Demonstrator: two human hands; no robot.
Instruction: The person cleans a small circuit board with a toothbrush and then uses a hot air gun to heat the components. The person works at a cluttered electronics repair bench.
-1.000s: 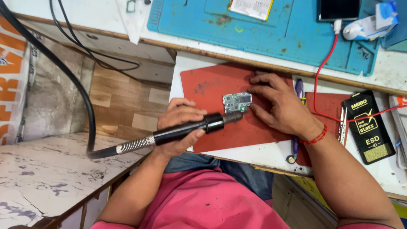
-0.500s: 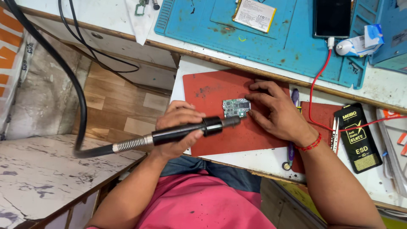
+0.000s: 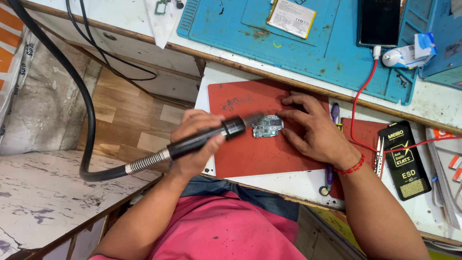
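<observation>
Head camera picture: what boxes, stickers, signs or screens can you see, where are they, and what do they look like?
Black packet: flat rectangle with yellow and white print, on the desk right of the right hand.
Phone: dark blank screen, top right on the blue mat, red cable plugged in.
Battery: flat, with a white label, top middle of the blue mat.
Banner: orange and white, at the far left edge.

A person seen from above wears a pink shirt (image 3: pixel 226 231) and blue jeans (image 3: pixel 245 195). Both forearms are bare, with no sleeves reaching them. A thin red bracelet (image 3: pixel 350 167) circles the wrist of the right hand (image 3: pixel 315 130). The left hand (image 3: pixel 195 144) wears nothing.
</observation>
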